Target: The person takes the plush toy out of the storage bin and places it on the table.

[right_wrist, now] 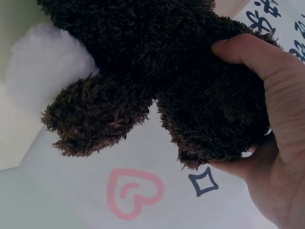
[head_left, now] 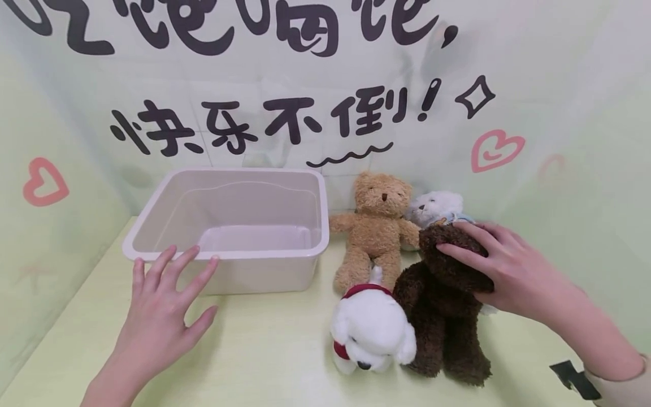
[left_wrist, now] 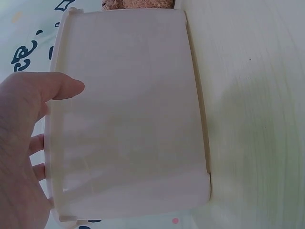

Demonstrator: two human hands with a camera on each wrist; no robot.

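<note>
My right hand point(head_left: 513, 271) grips a dark brown teddy bear point(head_left: 437, 294) by its head, and the bear's legs hang down toward the viewer. In the right wrist view the thumb presses into the bear's dark fur point(right_wrist: 209, 95) while fingers reach round the far side. My left hand point(head_left: 163, 311) is spread at the near rim of an off-white plastic bin point(head_left: 264, 274), fingertips right at the rim. The left wrist view shows the thumb point(left_wrist: 66, 87) in front of the bin's wall point(left_wrist: 128, 109) and other fingers partly hidden behind the rim.
Left of the brown bear, a tan teddy bear point(head_left: 376, 226) sits against the printed backdrop point(head_left: 285, 147). A white plush dog point(head_left: 373, 328) with a red collar lies in front of it. Behind the brown bear is a white plush bear point(head_left: 442, 204), partly hidden. Curtains enclose both sides.
</note>
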